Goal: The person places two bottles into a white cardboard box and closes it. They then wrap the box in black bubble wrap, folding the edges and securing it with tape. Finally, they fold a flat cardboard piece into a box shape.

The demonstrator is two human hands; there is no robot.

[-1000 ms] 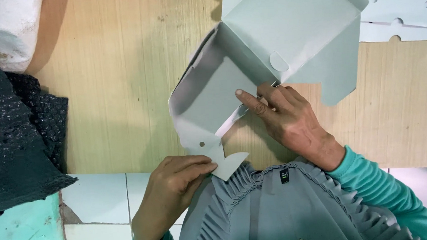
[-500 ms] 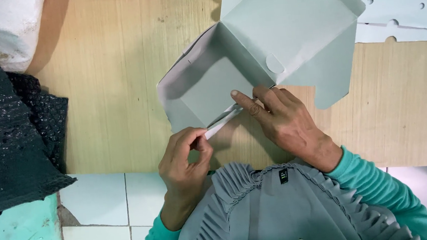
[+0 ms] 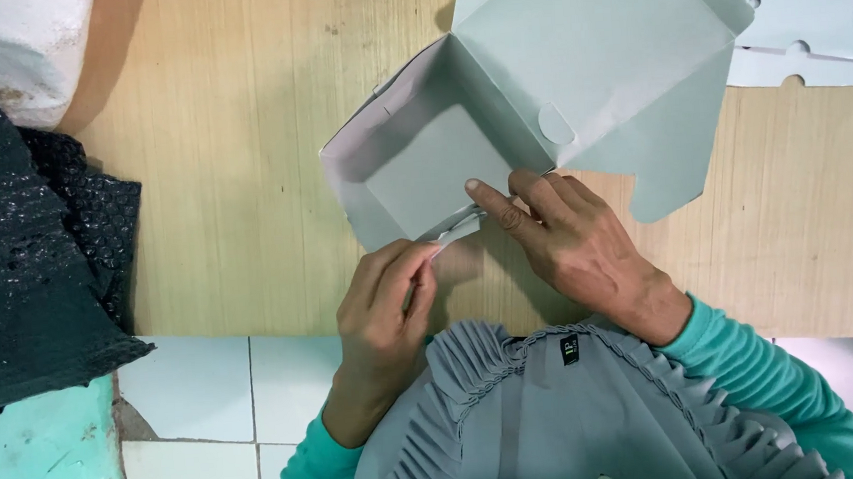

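- Head view: left hand (image 3: 386,307) curled, fingertips pinching the near flap of the pale grey folded cardboard box (image 3: 431,159), which lies on the light wooden board (image 3: 221,164) just beyond both hands.
- Right hand (image 3: 572,244) lies flat, fingers narrow, index pressing the same flap.
- Flap edge hidden under the fingers; box lid cut off above.

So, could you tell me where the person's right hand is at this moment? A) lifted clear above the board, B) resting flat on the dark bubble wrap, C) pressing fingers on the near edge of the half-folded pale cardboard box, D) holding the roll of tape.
C: the right hand has its fingertips down on the near edge of the cardboard box, while the left hand pinches the flap beside it.
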